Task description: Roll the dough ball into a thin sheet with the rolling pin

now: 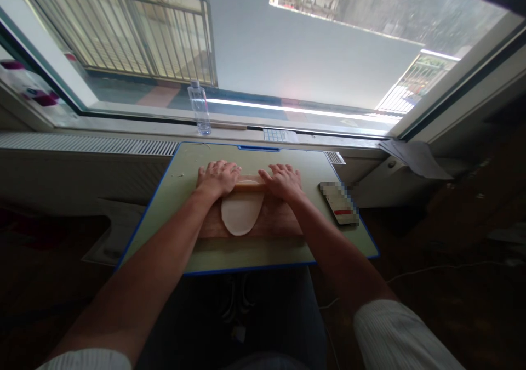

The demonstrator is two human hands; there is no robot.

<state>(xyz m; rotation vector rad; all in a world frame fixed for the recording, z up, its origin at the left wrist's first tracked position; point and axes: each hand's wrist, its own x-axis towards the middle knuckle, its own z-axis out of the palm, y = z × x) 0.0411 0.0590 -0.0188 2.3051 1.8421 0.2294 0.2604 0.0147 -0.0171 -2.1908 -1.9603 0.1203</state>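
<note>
A wooden rolling pin lies crosswise over a flat white sheet of dough. My left hand grips the pin's left end from above, with the fingers reaching over its far side. At the opposite end, my right hand bears down on the same pin in a similar way. The dough shows mainly on the near side of the pin, with a rounded lower edge. Under it is a reddish-brown wooden board, partly covered by my hands and forearms. My palms hide both ends of the pin.
The board rests on a small light-green table with a blue rim. A phone lies on its right side. On the windowsill stand a clear bottle and a small printed card. Papers lie at the right, beside the radiator.
</note>
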